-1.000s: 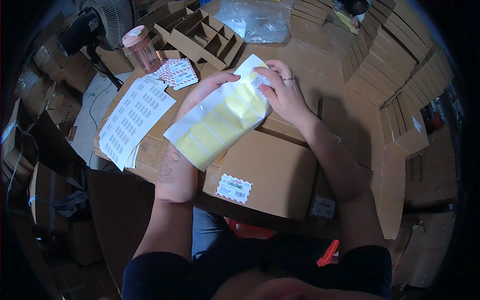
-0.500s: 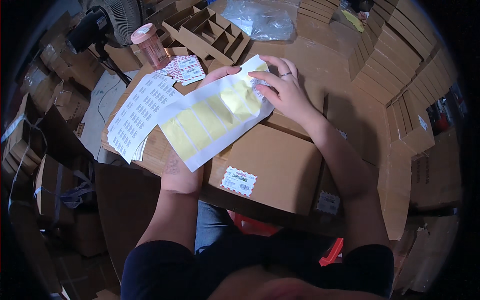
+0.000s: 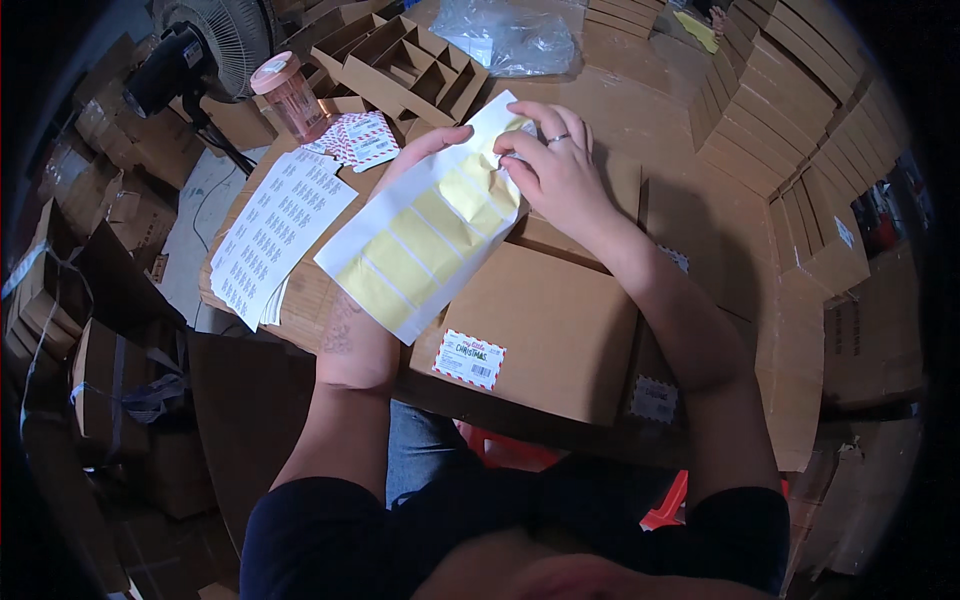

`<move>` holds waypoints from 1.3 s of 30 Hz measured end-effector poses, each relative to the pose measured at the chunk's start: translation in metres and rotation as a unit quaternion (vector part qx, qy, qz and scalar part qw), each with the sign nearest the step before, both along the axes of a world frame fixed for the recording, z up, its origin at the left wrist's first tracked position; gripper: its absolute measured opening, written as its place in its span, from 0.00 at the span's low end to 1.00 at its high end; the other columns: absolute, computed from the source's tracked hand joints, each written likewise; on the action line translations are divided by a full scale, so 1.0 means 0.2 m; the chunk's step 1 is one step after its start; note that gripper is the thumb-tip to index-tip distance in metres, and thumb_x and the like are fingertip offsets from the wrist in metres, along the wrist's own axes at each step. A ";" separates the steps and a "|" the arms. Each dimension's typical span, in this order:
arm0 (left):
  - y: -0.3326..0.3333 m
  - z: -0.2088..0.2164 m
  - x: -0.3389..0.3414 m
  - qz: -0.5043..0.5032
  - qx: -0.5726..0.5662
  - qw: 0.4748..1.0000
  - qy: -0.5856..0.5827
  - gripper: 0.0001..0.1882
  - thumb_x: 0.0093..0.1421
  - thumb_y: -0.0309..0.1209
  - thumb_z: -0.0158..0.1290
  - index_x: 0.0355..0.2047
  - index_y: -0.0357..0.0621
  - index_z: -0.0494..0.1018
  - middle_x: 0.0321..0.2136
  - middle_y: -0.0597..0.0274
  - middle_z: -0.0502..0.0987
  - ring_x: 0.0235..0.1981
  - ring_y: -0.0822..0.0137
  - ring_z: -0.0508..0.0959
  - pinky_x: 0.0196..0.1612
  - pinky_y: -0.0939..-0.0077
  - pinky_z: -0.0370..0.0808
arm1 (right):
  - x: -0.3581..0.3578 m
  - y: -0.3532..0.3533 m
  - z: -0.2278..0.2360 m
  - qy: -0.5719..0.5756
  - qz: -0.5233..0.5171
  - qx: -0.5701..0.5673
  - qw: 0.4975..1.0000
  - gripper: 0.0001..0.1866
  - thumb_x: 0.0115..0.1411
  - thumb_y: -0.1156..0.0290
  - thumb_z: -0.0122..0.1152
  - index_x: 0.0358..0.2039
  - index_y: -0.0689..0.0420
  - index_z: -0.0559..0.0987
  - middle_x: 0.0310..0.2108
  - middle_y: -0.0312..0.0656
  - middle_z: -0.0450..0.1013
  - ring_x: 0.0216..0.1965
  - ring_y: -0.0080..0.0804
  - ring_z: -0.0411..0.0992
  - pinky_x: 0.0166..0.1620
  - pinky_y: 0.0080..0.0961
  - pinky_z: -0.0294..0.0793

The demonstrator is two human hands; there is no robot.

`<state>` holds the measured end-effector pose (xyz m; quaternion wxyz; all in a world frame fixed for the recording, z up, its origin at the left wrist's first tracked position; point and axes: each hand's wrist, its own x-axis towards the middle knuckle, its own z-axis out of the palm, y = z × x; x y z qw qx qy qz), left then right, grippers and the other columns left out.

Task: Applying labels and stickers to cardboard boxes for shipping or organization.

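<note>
A white sticker sheet [image 3: 405, 250] with yellow panels slants across the middle, above a closed brown cardboard box [image 3: 555, 320]. My left hand [image 3: 432, 147] grips it from behind, its thumb on the upper left edge and the other fingers hidden. At the sheet's upper right, my right hand [image 3: 565, 165] is closed, with thumb and index finger pinched at the sheet; whether a loose label is between them is hard to make out. A red-and-white bordered label [image 3: 469, 359] sits on the box's near left corner.
Left on the table lies a pile of printed label sheets [image 3: 275, 235]. Beyond it are bordered cards [image 3: 370, 138], a pink-lidded jar [image 3: 290, 100], a divided cardboard tray [image 3: 410, 70] and clear plastic wrap [image 3: 510, 40]. A fan [image 3: 215, 50] stands far left; stacked cartons [image 3: 770, 110] rise right.
The sheet's upper end has tilted up and shifted slightly left. My right fingers have curled tighter at its edge. The whole view has shifted a little.
</note>
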<state>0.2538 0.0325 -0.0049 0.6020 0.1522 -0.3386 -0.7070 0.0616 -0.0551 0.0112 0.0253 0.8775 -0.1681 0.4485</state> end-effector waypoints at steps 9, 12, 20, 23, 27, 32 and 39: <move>0.01 -0.11 0.05 0.191 -0.096 0.959 -0.189 0.23 0.61 0.26 0.54 0.55 0.37 0.64 0.49 0.51 0.73 0.48 0.63 0.77 0.51 0.72 0.75 | 0.01 0.05 0.05 0.003 -0.018 -0.043 0.999 0.13 0.49 0.65 0.68 0.37 0.44 0.82 0.49 0.34 0.70 0.53 0.38 0.63 0.55 0.38 0.57; 0.03 -0.06 0.00 0.192 -0.090 0.962 -0.170 0.23 0.61 0.27 0.53 0.56 0.38 0.64 0.49 0.51 0.72 0.48 0.63 0.77 0.52 0.72 0.74 | 0.00 0.05 0.06 0.005 -0.024 -0.013 1.000 0.12 0.49 0.66 0.68 0.36 0.45 0.82 0.50 0.35 0.71 0.53 0.38 0.63 0.55 0.38 0.57; 0.17 0.05 -0.15 0.292 -0.145 0.906 -0.268 0.22 0.59 0.22 0.53 0.55 0.40 0.67 0.50 0.56 0.71 0.51 0.64 0.75 0.54 0.74 0.71 | -0.05 0.06 0.20 0.064 -0.008 0.006 0.998 0.08 0.49 0.66 0.67 0.32 0.48 0.81 0.50 0.36 0.71 0.56 0.37 0.63 0.58 0.38 0.55; 0.11 0.05 -0.11 0.325 -0.156 0.891 -0.277 0.18 0.59 0.26 0.54 0.50 0.41 0.70 0.45 0.58 0.75 0.45 0.68 0.77 0.48 0.76 0.74 | -0.06 0.07 0.26 0.086 0.038 -0.024 0.995 0.08 0.51 0.66 0.65 0.34 0.47 0.81 0.50 0.34 0.71 0.57 0.35 0.63 0.59 0.37 0.56; -0.06 0.03 0.00 0.227 0.125 0.955 -0.143 0.15 0.60 0.28 0.54 0.47 0.42 0.71 0.39 0.59 0.78 0.40 0.69 0.79 0.45 0.77 0.75 | -0.09 0.05 0.27 0.096 0.044 -0.083 0.991 0.07 0.53 0.65 0.64 0.34 0.47 0.82 0.51 0.32 0.71 0.56 0.34 0.63 0.59 0.36 0.57; -0.07 0.05 -0.01 0.172 0.138 0.972 -0.076 0.14 0.59 0.30 0.54 0.45 0.42 0.72 0.38 0.59 0.78 0.39 0.70 0.79 0.44 0.76 0.75 | -0.07 0.07 0.26 0.081 0.042 -0.088 0.992 0.08 0.53 0.64 0.64 0.34 0.46 0.82 0.51 0.31 0.71 0.56 0.33 0.63 0.59 0.35 0.58; -0.05 0.13 -0.05 0.161 0.172 0.968 -0.080 0.15 0.58 0.26 0.54 0.47 0.40 0.72 0.43 0.58 0.75 0.45 0.69 0.76 0.48 0.75 0.72 | -0.08 0.06 0.26 0.086 0.054 -0.092 0.991 0.05 0.53 0.65 0.64 0.31 0.48 0.81 0.51 0.31 0.71 0.56 0.36 0.62 0.59 0.37 0.57</move>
